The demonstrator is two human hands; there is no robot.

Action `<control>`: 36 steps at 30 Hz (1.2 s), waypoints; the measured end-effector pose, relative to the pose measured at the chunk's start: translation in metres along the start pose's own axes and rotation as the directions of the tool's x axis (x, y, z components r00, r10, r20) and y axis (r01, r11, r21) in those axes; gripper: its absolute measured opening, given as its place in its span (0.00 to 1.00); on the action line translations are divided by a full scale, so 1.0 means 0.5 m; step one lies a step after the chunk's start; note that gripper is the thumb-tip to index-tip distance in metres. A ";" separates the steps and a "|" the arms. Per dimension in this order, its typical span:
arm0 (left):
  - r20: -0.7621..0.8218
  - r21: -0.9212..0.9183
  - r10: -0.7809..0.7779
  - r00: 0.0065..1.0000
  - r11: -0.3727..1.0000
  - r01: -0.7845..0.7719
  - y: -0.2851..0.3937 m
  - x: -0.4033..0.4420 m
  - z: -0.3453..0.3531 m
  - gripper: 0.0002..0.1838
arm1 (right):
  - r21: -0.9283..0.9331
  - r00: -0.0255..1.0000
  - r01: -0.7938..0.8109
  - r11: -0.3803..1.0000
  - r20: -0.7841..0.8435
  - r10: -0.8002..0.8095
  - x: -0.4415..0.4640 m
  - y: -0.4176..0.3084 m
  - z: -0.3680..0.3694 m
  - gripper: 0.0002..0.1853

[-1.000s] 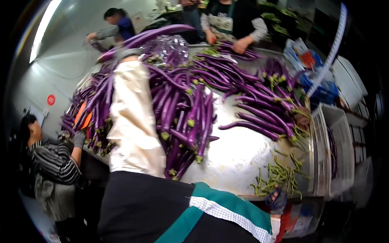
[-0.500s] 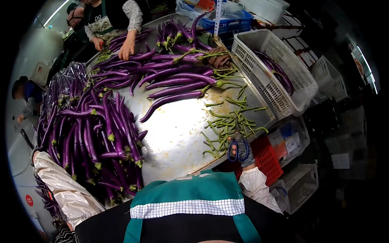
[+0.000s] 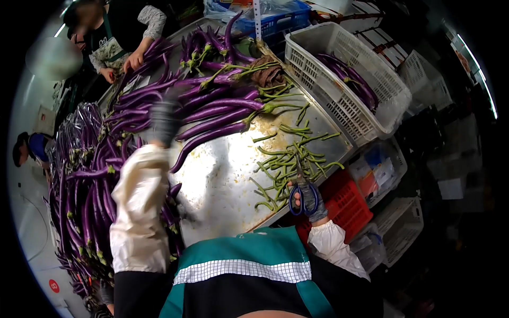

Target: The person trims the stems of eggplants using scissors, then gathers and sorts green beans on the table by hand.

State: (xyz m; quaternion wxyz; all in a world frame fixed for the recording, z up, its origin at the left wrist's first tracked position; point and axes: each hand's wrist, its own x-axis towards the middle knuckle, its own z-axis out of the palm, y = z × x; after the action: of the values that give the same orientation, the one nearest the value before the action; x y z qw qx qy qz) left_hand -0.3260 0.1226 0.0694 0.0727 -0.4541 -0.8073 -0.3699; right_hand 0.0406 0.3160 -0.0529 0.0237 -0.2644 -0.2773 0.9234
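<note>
My left hand [image 3: 165, 121], in a dark grey glove, is over the near ends of the long purple eggplants [image 3: 214, 131] on the metal table. Motion smears its fingers, so I cannot make out whether it touches one. At the table's right edge, my right hand [image 3: 316, 203] is closed around a pair of scissors [image 3: 304, 200] with dark blue handle loops. The blades point away from me, over a heap of cut green stems [image 3: 283, 163]. Under and beside my left sleeve lies a big pile of eggplants [image 3: 87, 206].
Across the table stands a co-worker, with hands [image 3: 133, 61] at more eggplants. A white crate [image 3: 389, 100] holding several eggplants stands at the right, near a blue crate [image 3: 273, 22]. A red crate [image 3: 347, 204] sits below the right edge. A brown cloth [image 3: 269, 77] lies among the stems.
My left arm has swung from the far left, in over the table to the eggplants. My right hand still holds the scissors at the stem heap. The view has shifted slightly.
</note>
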 end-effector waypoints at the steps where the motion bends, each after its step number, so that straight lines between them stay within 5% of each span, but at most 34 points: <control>1: 0.116 0.140 0.406 0.906 0.897 -0.420 0.050 0.031 0.080 0.26 | 0.026 1.000 -0.009 1.000 -0.003 0.010 -0.001 0.000 0.000 0.17; 2: 0.334 0.305 0.319 0.887 0.854 -0.422 0.101 0.044 0.137 0.25 | 0.052 1.000 -0.017 0.999 -0.007 0.017 -0.001 0.000 -0.003 0.17; 5: 0.425 0.448 0.368 0.827 0.708 -0.545 0.076 0.060 0.301 0.25 | 0.123 1.000 0.000 0.992 0.024 -0.003 0.000 0.004 -0.012 0.17; 7: 0.515 0.446 0.022 0.857 0.846 -0.291 0.074 0.078 0.346 0.26 | 0.127 0.999 -0.007 0.992 0.054 0.001 -0.008 0.000 -0.004 0.18; 8: 0.558 0.465 0.028 0.829 0.817 -0.340 0.067 0.091 0.351 0.25 | 0.140 0.999 0.001 0.990 0.046 -0.008 -0.012 -0.002 0.006 0.18; 10: 0.543 0.526 0.101 0.834 0.733 -0.431 0.062 0.086 0.361 0.23 | -0.165 0.992 0.057 0.985 -0.106 -0.075 -0.019 -0.003 0.030 0.18; 13: 0.423 0.468 0.354 0.834 0.702 -0.536 0.074 0.058 0.323 0.20 | -0.267 0.987 0.126 0.955 -0.062 -0.147 -0.020 -0.009 0.054 0.21; 15: 0.422 0.429 0.388 0.820 0.711 -0.557 0.098 0.037 0.283 0.17 | -0.648 0.977 0.158 0.745 -0.009 -0.215 -0.019 -0.041 0.082 0.25; 16: 0.408 0.391 0.408 0.817 0.730 -0.560 0.100 0.024 0.268 0.16 | -0.650 0.979 0.150 0.745 -0.009 -0.205 -0.003 -0.039 0.082 0.25; 18: 0.408 0.370 0.381 0.830 0.762 -0.531 0.129 0.003 0.234 0.14 | -0.884 0.768 0.427 0.191 0.243 -0.592 0.032 -0.025 0.084 0.23; 22: 0.389 0.266 0.415 0.823 0.804 -0.531 0.154 -0.036 0.203 0.12 | -0.986 0.882 0.161 -0.030 0.158 -0.444 0.027 -0.062 0.146 0.29; 25: 0.373 0.259 0.425 0.825 0.806 -0.532 0.163 -0.046 0.199 0.13 | -0.969 0.844 0.209 -0.129 0.245 -0.476 0.046 -0.045 0.139 0.32; 36: 0.410 0.270 0.398 0.821 0.806 -0.526 0.171 -0.058 0.201 0.12 | -0.963 0.845 0.254 -0.085 0.264 -0.465 0.056 -0.035 0.153 0.24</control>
State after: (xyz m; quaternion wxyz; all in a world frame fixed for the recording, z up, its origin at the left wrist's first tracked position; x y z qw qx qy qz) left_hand -0.2198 0.1964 0.0299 0.1086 -0.6730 -0.7250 -0.0981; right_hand -0.0235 0.2977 -0.0029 0.1026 -0.1906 -0.8889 0.4038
